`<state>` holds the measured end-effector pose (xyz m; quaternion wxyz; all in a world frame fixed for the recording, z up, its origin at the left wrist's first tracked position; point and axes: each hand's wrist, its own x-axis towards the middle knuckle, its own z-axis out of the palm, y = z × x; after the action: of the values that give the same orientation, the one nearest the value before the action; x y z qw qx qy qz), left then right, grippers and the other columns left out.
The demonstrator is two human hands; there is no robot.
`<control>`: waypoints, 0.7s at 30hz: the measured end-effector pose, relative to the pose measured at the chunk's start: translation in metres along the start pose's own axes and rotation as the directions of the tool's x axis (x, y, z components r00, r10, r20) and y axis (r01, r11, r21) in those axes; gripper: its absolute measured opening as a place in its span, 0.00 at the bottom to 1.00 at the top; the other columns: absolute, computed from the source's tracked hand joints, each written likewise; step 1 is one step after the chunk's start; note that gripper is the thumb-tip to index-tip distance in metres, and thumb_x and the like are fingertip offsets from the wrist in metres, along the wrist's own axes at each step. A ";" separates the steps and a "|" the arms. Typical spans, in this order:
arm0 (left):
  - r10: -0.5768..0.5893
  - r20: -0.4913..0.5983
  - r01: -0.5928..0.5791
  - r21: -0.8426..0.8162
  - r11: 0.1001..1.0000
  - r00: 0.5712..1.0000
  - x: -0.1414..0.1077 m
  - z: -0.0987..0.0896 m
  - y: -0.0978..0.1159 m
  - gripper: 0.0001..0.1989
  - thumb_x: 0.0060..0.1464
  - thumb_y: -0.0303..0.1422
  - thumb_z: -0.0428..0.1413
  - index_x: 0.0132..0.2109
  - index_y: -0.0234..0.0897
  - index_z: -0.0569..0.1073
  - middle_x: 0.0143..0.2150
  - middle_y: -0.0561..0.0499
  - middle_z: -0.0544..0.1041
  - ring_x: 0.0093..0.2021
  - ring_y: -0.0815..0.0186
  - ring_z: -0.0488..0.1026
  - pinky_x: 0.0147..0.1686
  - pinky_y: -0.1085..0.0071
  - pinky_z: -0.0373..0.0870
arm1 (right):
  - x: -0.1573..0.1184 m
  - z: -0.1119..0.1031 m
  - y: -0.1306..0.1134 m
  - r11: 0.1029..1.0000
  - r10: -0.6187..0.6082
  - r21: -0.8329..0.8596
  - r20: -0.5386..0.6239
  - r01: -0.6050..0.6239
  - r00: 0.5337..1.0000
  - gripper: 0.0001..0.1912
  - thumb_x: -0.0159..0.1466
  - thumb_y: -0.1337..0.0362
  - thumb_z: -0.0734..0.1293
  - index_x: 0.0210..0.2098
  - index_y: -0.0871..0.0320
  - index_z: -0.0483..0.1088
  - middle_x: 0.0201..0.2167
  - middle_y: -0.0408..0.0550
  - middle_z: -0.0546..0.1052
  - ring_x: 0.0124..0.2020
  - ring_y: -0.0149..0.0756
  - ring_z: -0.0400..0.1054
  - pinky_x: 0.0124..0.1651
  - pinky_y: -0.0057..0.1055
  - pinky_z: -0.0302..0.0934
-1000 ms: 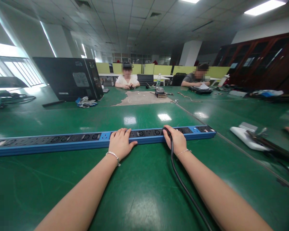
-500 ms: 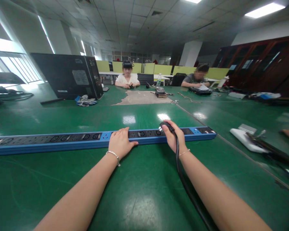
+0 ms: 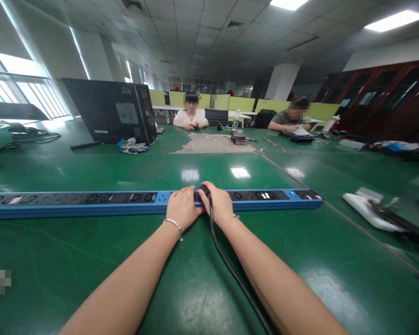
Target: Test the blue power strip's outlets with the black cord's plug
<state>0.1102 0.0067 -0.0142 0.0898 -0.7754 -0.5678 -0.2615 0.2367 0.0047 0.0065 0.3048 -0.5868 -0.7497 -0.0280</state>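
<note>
A long blue power strip (image 3: 91, 211) with black socket panels lies across the green table (image 3: 132, 260). My left hand (image 3: 183, 207) rests over its middle, fingers on top and thumb along the near side, gripping the strip. Just to the right, my right hand (image 3: 217, 202) is closed around a black plug (image 3: 205, 190), which is down at the strip's sockets beside my left hand. Whether its pins are in a socket is hidden. From the plug a black cable (image 3: 226, 260) runs down toward the front edge of the view.
Beyond the strip stand a black computer case (image 3: 108, 111), gloves (image 3: 133, 146) and a bottle (image 3: 236, 119). Two people (image 3: 191, 114) sit across the table. A white device (image 3: 366, 211) and dark parts lie at the right.
My right hand has moved left with the plug, from above the strip's right part to the sockets beside my left hand. The view has shifted slightly.
</note>
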 end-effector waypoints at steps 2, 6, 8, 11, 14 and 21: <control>0.002 -0.010 -0.002 -0.001 1.000 1.000 0.000 -0.002 0.001 0.20 0.54 0.36 0.47 0.53 0.31 0.66 0.48 0.41 0.75 0.51 0.58 0.70 0.50 0.63 0.60 | 0.000 0.000 -0.005 0.994 -0.044 -0.101 0.014 0.046 0.999 0.18 0.66 0.55 0.54 0.48 0.55 0.66 0.34 0.50 0.78 0.34 0.39 0.72 0.41 0.32 0.59; 0.002 -0.001 -0.002 -0.008 1.000 1.000 0.001 -0.005 0.002 0.17 0.58 0.31 0.42 0.51 0.32 0.67 0.45 0.43 0.77 0.49 0.60 0.71 0.48 0.64 0.61 | -0.001 0.001 -0.013 0.981 -0.078 -0.175 0.042 0.085 0.996 0.17 0.67 0.56 0.52 0.46 0.55 0.66 0.34 0.50 0.78 0.36 0.37 0.71 0.45 0.33 0.55; -0.005 0.002 0.005 -0.003 1.000 1.000 0.002 -0.004 0.002 0.17 0.58 0.31 0.42 0.51 0.32 0.67 0.45 0.43 0.77 0.49 0.60 0.71 0.48 0.64 0.61 | -0.002 0.002 -0.015 0.981 -0.057 -0.183 0.042 0.064 0.997 0.16 0.67 0.57 0.52 0.46 0.55 0.66 0.34 0.49 0.78 0.37 0.36 0.71 0.47 0.33 0.53; -0.011 -0.004 0.011 0.006 1.000 1.000 0.001 -0.002 0.001 0.18 0.58 0.31 0.42 0.53 0.31 0.66 0.47 0.42 0.76 0.50 0.60 0.70 0.49 0.64 0.60 | -0.004 0.002 -0.015 0.981 -0.020 -0.190 0.051 0.029 0.998 0.16 0.67 0.57 0.52 0.47 0.56 0.65 0.34 0.48 0.78 0.37 0.35 0.71 0.47 0.32 0.54; -0.007 -0.006 0.007 -0.004 1.000 1.000 0.000 -0.002 0.001 0.21 0.56 0.32 0.45 0.56 0.31 0.64 0.49 0.41 0.75 0.52 0.59 0.69 0.50 0.63 0.60 | -0.007 0.000 -0.010 0.987 -0.039 -0.154 0.091 0.053 0.995 0.16 0.67 0.58 0.53 0.48 0.56 0.65 0.39 0.50 0.78 0.41 0.35 0.71 0.48 0.31 0.55; 0.128 -0.013 -0.129 -0.142 0.981 0.992 -0.004 -0.005 -0.004 0.27 0.53 0.32 0.51 0.60 0.42 0.60 0.53 0.49 0.73 0.53 0.62 0.69 0.52 0.64 0.62 | -0.017 -0.002 0.012 0.998 -0.070 0.005 0.158 0.070 0.985 0.25 0.63 0.64 0.56 0.60 0.58 0.57 0.55 0.52 0.68 0.58 0.38 0.59 0.60 0.40 0.49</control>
<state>0.1043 0.0029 -0.0125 0.0519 -0.8143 -0.4962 -0.2966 0.2506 -0.0072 -0.0043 0.2432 -0.5604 -0.7917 0.0079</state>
